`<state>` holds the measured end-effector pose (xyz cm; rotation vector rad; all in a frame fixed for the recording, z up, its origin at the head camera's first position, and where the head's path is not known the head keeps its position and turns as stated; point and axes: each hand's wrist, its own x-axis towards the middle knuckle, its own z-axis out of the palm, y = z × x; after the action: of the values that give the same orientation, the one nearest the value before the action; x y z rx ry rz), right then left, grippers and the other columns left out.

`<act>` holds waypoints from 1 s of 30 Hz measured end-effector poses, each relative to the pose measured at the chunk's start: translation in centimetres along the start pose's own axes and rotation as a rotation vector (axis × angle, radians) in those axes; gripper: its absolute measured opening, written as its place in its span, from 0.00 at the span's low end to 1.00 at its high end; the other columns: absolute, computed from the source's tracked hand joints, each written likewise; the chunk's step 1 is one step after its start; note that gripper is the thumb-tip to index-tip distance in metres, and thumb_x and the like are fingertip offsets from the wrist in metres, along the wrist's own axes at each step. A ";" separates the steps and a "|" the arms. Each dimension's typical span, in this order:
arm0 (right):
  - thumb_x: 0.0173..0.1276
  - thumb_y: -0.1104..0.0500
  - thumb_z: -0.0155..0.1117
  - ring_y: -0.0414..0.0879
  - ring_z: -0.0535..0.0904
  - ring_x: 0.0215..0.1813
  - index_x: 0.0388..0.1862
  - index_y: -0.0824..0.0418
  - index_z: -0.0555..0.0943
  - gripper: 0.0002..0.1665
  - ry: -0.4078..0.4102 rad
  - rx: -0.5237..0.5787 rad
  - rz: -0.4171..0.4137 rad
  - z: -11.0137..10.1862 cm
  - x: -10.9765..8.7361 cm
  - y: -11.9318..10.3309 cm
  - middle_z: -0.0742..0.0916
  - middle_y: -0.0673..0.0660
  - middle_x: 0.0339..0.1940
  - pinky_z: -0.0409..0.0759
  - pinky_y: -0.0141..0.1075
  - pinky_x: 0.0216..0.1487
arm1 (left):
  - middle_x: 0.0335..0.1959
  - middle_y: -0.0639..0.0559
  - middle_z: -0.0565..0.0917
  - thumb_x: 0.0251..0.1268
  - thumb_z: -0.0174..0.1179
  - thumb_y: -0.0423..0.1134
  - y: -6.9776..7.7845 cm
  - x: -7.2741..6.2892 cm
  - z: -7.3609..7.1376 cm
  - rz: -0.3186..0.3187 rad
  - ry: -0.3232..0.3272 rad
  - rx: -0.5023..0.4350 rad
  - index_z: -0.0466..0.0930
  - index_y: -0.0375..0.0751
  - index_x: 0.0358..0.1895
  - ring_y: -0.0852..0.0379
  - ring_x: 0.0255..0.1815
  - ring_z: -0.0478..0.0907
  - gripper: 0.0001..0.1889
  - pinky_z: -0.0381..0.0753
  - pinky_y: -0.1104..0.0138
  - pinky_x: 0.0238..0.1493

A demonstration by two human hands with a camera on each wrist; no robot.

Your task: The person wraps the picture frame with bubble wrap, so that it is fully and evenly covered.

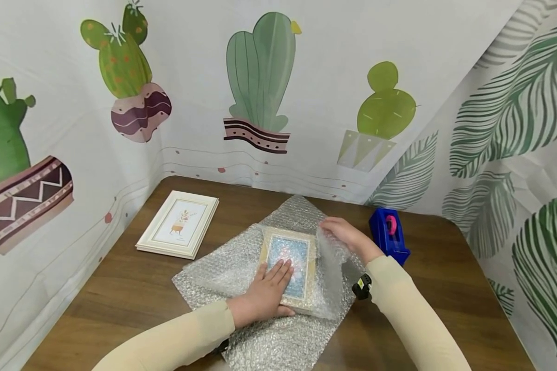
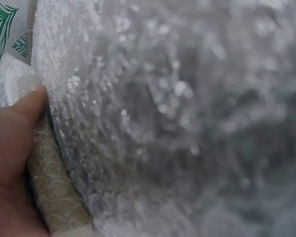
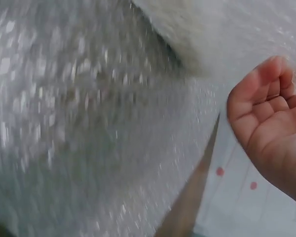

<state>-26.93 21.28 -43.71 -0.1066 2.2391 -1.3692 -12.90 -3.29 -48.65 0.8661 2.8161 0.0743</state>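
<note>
A picture frame [image 1: 312, 268] with a pale wooden border and a blue picture lies on a sheet of bubble wrap [image 1: 278, 340], a layer of the wrap over its face. My left hand [image 1: 264, 291] presses on the frame's lower left part with its fingers spread straight; in the left wrist view its thumb lies along the wrapped edge. At the frame's upper right, my right hand [image 1: 345, 234] grips a raised flap of the wrap. The right wrist view shows that hand's fingers [image 3: 271, 69] curled at the clear sheet.
A white picture frame [image 1: 178, 224] with a plant drawing lies at the back left of the brown table [image 1: 120, 288]. Behind my right hand stands a blue tape dispenser [image 1: 390, 234] with a pink core. A cloth printed with cacti [image 1: 264, 72] hangs behind the table.
</note>
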 end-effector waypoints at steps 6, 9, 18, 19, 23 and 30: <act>0.83 0.57 0.44 0.67 0.61 0.81 0.77 0.78 0.59 0.33 0.028 0.120 -0.024 1.3 1.3 0.2 0.61 0.75 0.81 0.65 0.53 0.81 | 0.86 0.46 0.52 0.64 0.58 0.70 -0.2 0.0 -0.2 0.013 -0.010 -0.045 0.52 0.40 0.82 0.47 0.87 0.50 0.53 0.52 0.45 0.85; 0.82 0.58 0.46 0.58 0.77 0.66 0.73 0.79 0.65 0.30 0.046 0.141 -0.043 2.2 1.9 0.5 0.74 0.75 0.71 0.77 0.40 0.68 | 0.86 0.46 0.52 0.65 0.58 0.71 -0.3 0.0 -0.3 0.027 -0.015 -0.065 0.52 0.41 0.83 0.47 0.87 0.50 0.53 0.52 0.45 0.85; 0.81 0.63 0.45 0.32 0.79 0.24 0.36 0.57 0.69 0.10 -0.032 0.454 0.012 4.6 3.0 0.7 0.80 0.43 0.21 0.82 0.24 0.29 | 0.86 0.47 0.52 0.66 0.54 0.72 -0.5 0.3 0.0 0.044 -0.056 -0.096 0.52 0.42 0.83 0.47 0.87 0.47 0.52 0.49 0.45 0.85; 0.81 0.63 0.45 0.32 0.79 0.23 0.35 0.57 0.70 0.11 -0.033 0.461 0.020 4.7 3.0 0.6 0.80 0.43 0.21 0.82 0.25 0.29 | 0.86 0.47 0.53 0.67 0.54 0.72 -0.5 0.3 0.0 0.045 -0.057 -0.098 0.53 0.42 0.83 0.47 0.87 0.47 0.51 0.49 0.44 0.85; 0.82 0.64 0.43 0.33 0.78 0.23 0.35 0.59 0.71 0.13 -0.053 0.439 0.043 5.1 3.2 0.2 0.80 0.44 0.20 0.83 0.25 0.30 | 0.85 0.46 0.56 0.68 0.54 0.71 -0.8 0.3 0.2 0.048 -0.061 -0.103 0.55 0.41 0.82 0.47 0.87 0.48 0.50 0.49 0.44 0.85; 0.80 0.64 0.47 0.34 0.74 0.24 0.30 0.57 0.73 0.15 -0.002 0.369 0.100 5.8 3.4 -0.5 0.77 0.44 0.20 0.80 0.25 0.29 | 0.81 0.43 0.64 0.68 0.55 0.70 -0.8 0.2 0.0 0.067 -0.019 -0.067 0.63 0.39 0.78 0.43 0.84 0.57 0.46 0.54 0.43 0.83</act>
<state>-27.32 15.22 -46.64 0.1296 1.9238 -1.6958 -13.50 -3.80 -48.78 0.9401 2.7500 0.1688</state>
